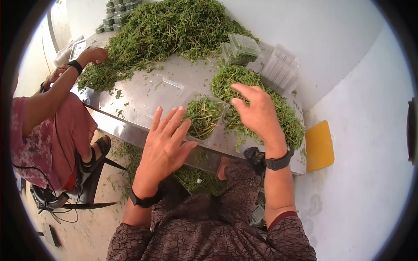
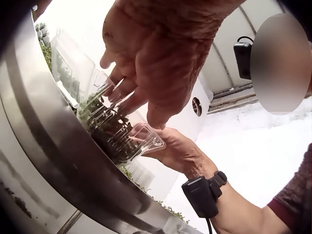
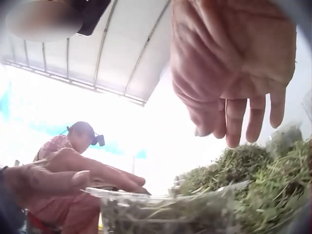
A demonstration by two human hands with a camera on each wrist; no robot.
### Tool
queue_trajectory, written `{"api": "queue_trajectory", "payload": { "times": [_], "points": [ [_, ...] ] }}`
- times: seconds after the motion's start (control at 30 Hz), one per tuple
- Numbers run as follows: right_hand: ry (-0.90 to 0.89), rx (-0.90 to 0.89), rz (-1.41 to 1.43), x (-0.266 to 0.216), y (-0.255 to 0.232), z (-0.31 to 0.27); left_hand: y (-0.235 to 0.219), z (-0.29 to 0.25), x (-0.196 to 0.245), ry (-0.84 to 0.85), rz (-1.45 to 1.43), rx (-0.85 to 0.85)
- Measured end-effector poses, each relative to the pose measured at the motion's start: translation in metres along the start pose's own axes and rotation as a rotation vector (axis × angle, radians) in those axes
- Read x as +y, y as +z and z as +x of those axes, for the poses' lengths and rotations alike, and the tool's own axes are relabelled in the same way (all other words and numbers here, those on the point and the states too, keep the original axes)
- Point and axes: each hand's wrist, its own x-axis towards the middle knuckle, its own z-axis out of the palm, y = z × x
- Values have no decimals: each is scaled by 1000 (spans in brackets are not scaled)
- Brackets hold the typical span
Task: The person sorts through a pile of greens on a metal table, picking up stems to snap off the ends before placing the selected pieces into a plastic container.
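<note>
An open clear plastic clamshell box (image 1: pixel 223 116) filled with leafy green stems (image 1: pixel 202 115) sits at the table's near edge, its lid folded back. My left hand (image 1: pixel 163 145) is at the box's left side, fingers straight and spread, fingertips at the rim. In the left wrist view, the fingers of this left hand (image 2: pixel 156 63) reach down over the greens. My right hand (image 1: pixel 257 114) hovers to the right of the box, above a smaller pile of greens (image 1: pixel 239 80), fingers relaxed. Nothing shows in its palm in the right wrist view, where the right hand (image 3: pixel 239 63) hangs above the greens.
A large heap of greens (image 1: pixel 174 30) covers the back of the metal table (image 1: pixel 143 85). Filled boxes (image 1: pixel 244 50) and a stack of clear boxes (image 1: pixel 281 69) stand at right. A seated person (image 1: pixel 48 130) works at left. Beyond the right edge is a yellow board (image 1: pixel 320 145).
</note>
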Motion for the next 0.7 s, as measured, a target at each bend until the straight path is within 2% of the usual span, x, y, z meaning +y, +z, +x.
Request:
{"api": "queue_trajectory", "payload": {
  "times": [0.1, 0.2, 0.33, 0.4, 0.5, 0.6, 0.7],
  "points": [
    [-62, 48, -127, 23, -7, -2, -2, -12, 1, 42, 20, 100],
    [-36, 39, -209, 29, -2, 0, 1, -19, 5, 131, -83, 194],
    [-87, -36, -333, 44, 14, 10, 7, -20, 8, 139, -116, 158],
    [-8, -139, -487, 47, 19, 16, 10, -20, 7, 38, -94, 103],
    [-71, -111, -561, 60, 30, 18, 15, -17, 4, 6, -82, 107],
    [-56, -126, -662, 64, 30, 20, 24, -15, 1, 29, -46, 121],
    [-12, -26, -544, 67, 23, 19, 26, -15, -2, 41, -23, 133]
  ]
}}
